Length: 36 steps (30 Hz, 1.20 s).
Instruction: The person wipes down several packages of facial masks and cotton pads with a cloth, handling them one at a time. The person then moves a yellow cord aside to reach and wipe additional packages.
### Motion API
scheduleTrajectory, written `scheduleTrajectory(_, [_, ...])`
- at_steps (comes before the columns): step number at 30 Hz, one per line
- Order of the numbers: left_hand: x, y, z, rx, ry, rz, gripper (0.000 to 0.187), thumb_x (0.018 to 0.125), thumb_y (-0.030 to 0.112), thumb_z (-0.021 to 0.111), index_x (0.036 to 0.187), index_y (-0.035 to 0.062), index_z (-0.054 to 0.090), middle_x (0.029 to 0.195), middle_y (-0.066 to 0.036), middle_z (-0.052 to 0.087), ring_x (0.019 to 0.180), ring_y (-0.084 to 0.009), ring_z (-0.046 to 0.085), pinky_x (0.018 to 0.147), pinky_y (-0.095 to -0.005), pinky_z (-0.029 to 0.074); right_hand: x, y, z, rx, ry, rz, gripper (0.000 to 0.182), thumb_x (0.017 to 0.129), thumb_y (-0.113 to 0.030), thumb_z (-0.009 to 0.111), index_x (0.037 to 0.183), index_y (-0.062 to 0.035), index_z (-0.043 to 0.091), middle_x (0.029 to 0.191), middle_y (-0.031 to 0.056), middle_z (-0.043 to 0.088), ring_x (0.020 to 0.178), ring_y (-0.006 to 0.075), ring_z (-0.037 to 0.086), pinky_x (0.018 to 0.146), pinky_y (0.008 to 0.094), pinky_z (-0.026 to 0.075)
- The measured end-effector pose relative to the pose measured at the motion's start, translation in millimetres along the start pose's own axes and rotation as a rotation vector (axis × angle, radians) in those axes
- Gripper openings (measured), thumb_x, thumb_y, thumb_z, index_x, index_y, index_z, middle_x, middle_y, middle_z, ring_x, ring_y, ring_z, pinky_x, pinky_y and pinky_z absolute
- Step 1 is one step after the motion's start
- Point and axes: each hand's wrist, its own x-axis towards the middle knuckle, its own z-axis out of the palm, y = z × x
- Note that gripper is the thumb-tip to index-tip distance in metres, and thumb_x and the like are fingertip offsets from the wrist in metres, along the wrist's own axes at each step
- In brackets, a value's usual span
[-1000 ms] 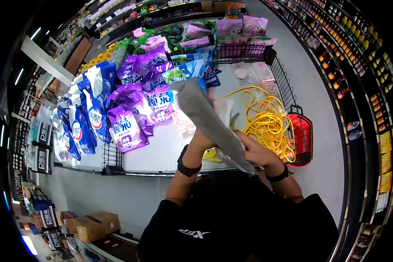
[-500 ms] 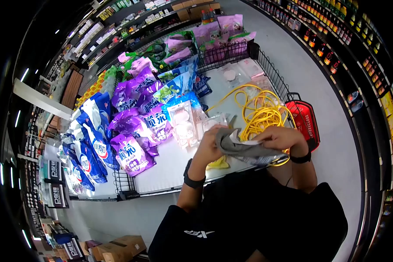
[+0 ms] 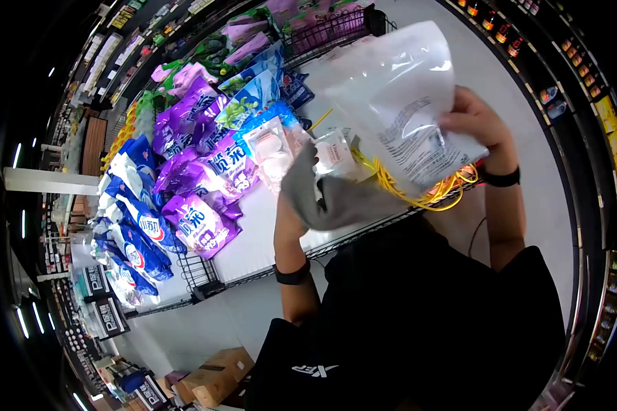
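My right hand (image 3: 483,130) grips the side of a clear plastic bag (image 3: 404,89) with printed text, lifted at the right of the display. My left hand (image 3: 291,220) holds a folded grey cloth (image 3: 349,202) over the near edge; the cloth hides most of its fingers and is blurred. Yellow cord (image 3: 435,198) lies coiled beneath the plastic bag, partly covered by it. Close to the cloth lies a small clear packet (image 3: 334,152) with a pale label. A larger packet of white round pads (image 3: 271,149) is left of it.
Purple bags (image 3: 202,222) and blue-and-white bags (image 3: 147,222) are stacked on the left of the white display surface (image 3: 260,236). Green and lilac bags (image 3: 247,44) stand at the back. A black wire rim (image 3: 336,34) borders the display. Bottle shelves (image 3: 500,31) line the right side.
The plastic bag and grey cloth, bunched together between both hands before, are now apart. My right hand has raised the bag up and right; my left has moved left with the cloth.
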Motion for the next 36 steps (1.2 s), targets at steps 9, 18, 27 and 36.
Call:
scheduleTrajectory(9, [-5, -30, 82, -0.148, -0.528, -0.013, 0.069, 0.079, 0.016, 0.074, 0.14, -0.0037, 0.046, 0.123, -0.015, 0.062, 0.109, -0.0245, 0.061, 0.097, -0.0385, 0.046, 51, 88, 132, -0.65, 0.439, -0.387, 0.069, 0.085, 0.005, 0.059, 0.147, -0.0009, 0.03, 0.135, 0.0203, 0.043, 0.117, 0.0285, 0.053, 0.093, 0.0383, 0.048])
scheduleTrajectory(18, [-5, -19, 70, -0.443, -0.105, -0.278, 0.066, 0.082, 0.017, 0.072, 0.138, -0.0046, 0.046, 0.115, -0.013, 0.064, 0.102, -0.024, 0.062, 0.096, -0.037, 0.047, 47, 141, 161, -0.591, 0.31, -0.31, 0.065, 0.093, -0.009, 0.05, 0.152, 0.0025, 0.024, 0.144, 0.0264, 0.038, 0.13, 0.0421, 0.043, 0.11, 0.0471, 0.033])
scheduleTrajectory(27, [-38, -64, 29, -0.025, 0.351, -0.482, 0.034, 0.091, 0.013, 0.061, 0.12, -0.0054, 0.061, 0.102, -0.013, 0.066, 0.093, -0.0218, 0.062, 0.084, -0.0345, 0.051, 83, 241, 91, -0.828, -0.023, 0.03, 0.051, 0.08, -0.038, 0.069, 0.12, -0.0058, 0.066, 0.129, 0.0223, 0.056, 0.119, 0.0401, 0.054, 0.105, 0.0477, 0.04])
scheduleTrajectory(36, [-61, -128, -10, 0.075, 0.1, -0.862, 0.03, 0.084, 0.015, 0.071, 0.111, 0.0022, 0.065, 0.098, -0.014, 0.07, 0.093, -0.0267, 0.067, 0.088, -0.034, 0.05, 183, 312, -12, -1.095, 0.1, 0.503, 0.048, 0.078, -0.038, 0.071, 0.109, -0.002, 0.068, 0.113, 0.0219, 0.064, 0.111, 0.0384, 0.059, 0.093, 0.0453, 0.049])
